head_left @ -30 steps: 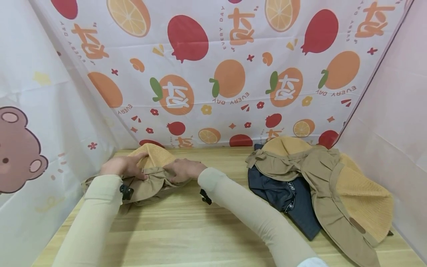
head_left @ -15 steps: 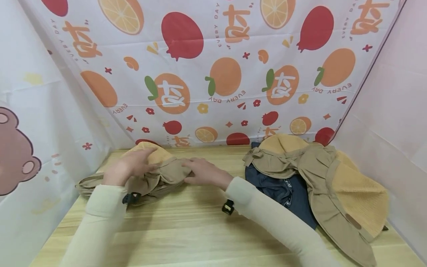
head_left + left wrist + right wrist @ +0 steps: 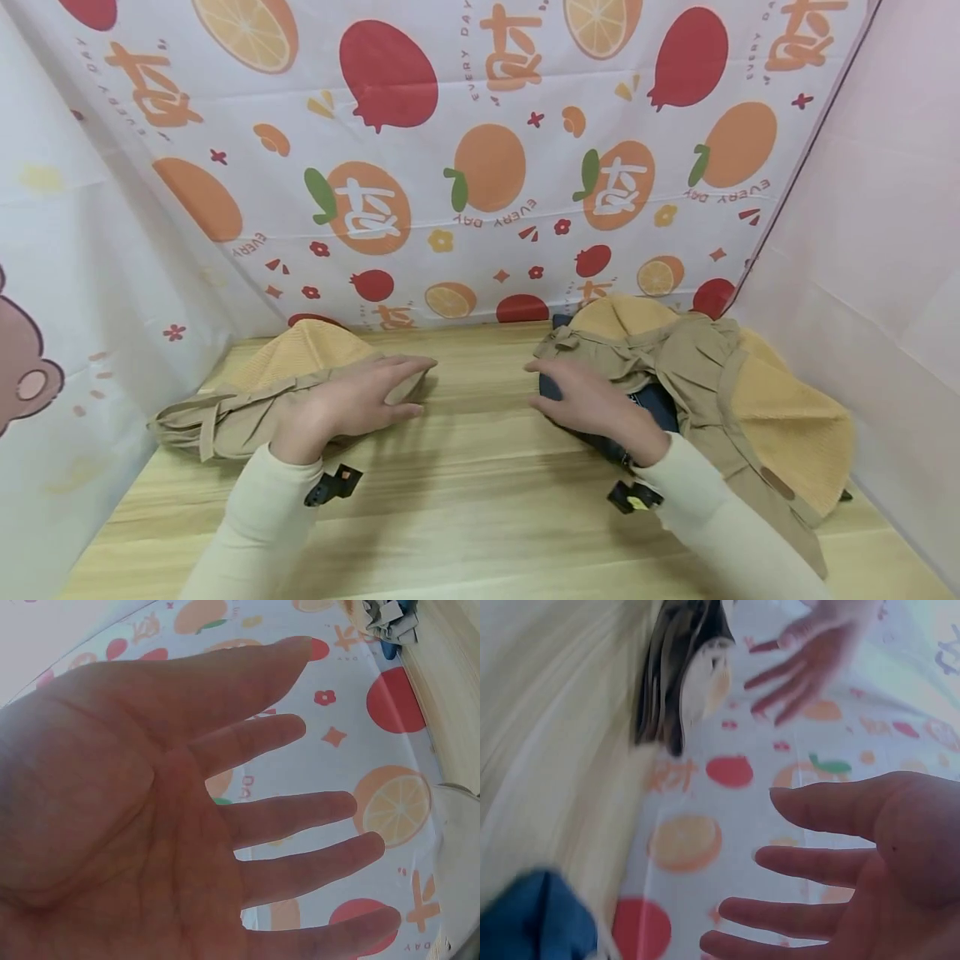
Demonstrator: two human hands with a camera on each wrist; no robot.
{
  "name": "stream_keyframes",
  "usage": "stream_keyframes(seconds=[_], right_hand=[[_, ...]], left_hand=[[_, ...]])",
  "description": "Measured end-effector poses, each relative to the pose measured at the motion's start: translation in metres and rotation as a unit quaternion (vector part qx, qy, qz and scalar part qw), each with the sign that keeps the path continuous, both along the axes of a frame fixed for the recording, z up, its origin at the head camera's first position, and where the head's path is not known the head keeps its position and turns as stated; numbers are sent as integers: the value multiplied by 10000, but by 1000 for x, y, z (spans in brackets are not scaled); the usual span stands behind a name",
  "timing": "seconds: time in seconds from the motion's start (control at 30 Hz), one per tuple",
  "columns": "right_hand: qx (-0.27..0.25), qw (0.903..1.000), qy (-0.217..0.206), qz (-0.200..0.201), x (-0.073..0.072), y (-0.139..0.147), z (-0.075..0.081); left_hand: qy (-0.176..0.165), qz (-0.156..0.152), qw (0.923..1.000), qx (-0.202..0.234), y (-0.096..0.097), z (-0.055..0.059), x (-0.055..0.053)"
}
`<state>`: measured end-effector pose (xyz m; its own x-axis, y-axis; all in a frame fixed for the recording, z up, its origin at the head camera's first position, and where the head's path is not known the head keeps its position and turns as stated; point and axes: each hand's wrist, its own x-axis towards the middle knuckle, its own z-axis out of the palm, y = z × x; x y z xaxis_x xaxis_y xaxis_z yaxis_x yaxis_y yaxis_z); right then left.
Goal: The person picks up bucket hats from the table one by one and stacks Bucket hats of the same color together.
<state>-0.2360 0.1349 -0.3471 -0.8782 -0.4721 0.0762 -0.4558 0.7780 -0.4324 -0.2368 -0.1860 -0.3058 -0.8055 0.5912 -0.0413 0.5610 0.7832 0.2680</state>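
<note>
Both hands hang in the air over the table, fingers spread and holding nothing. The left hand (image 3: 352, 408) overlaps a khaki-brimmed sun hat (image 3: 303, 354) with a yellow crown, lying at the table's left. In the left wrist view the palm of the left hand (image 3: 172, 817) faces the camera with straight fingers. The right hand (image 3: 592, 406) is in front of the pile on the right, where two more yellow-and-khaki hats (image 3: 787, 417) lie over a dark navy cloth item (image 3: 660, 406). The right wrist view shows the right hand (image 3: 840, 870) with its fingers extended.
A light wood table (image 3: 457, 517) carries everything. A fruit-printed white curtain (image 3: 480, 250) closes the back, and plain pale sheeting (image 3: 885, 250) stands along the right side. A bear-print sheet (image 3: 97, 275) hangs on the left.
The hands have let go of the left hat and come away from it, the right one swinging to the right toward the pile. The left hat now lies flatter, its brim spread out.
</note>
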Motion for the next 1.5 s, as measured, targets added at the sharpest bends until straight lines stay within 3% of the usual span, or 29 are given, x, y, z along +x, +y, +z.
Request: stream_keyframes(seconds=[0.33,0.53,0.97,1.27,1.37,1.5], right_hand=[[365,9936,564,-909,40,94,-3],[495,9876,501,-1401,56,147,-16],[957,9691,-571,-2198,91,243,-33],[1424,9584,-889,-2308,106,271,-52],[1505,9548,-1226,-2251,109,276,-60],[1148,9491,-1763,-2346,108,281,-69]], left_hand=[[34,-193,9998,33,0,-1,0],[43,-200,9998,6,-1,0,3],[-34,-96,9999,-82,0,-2,2],[-97,-95,9998,-129,1,-5,2],[-132,-102,9998,-144,1,-6,1],[-184,-86,9997,-150,1,-6,2]])
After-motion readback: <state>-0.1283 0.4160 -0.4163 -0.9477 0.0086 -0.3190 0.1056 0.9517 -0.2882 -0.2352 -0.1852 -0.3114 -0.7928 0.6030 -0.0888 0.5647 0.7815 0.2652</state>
